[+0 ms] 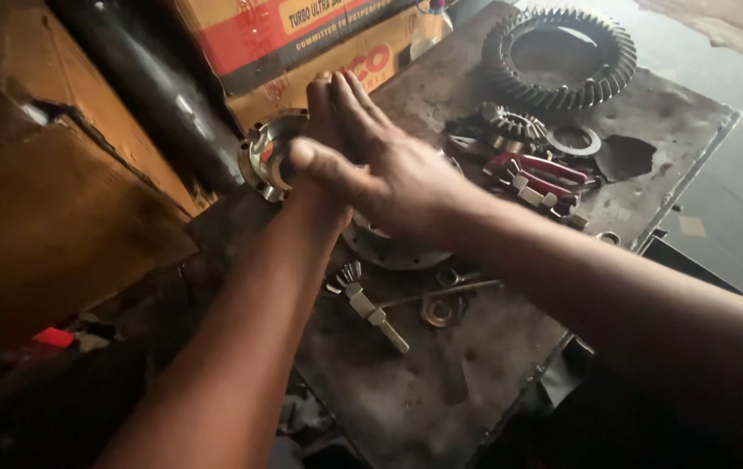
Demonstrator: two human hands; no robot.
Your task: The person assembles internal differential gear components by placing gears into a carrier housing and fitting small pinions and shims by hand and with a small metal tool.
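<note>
Ring gear, pliers beside hands, perhaps pressed together

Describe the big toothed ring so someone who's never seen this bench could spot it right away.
Start at the dirty metal sheet covering the bench and look to its far end, beyond the red-handled tools. There lies the large gear ring, flat and open in the middle. It is far wider than the small gear beside it.

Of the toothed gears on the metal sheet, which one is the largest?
The big dark ring gear at the far end of the grey metal sheet, open-centred. The small bevel gear beside the red-handled tools is far smaller.
</note>
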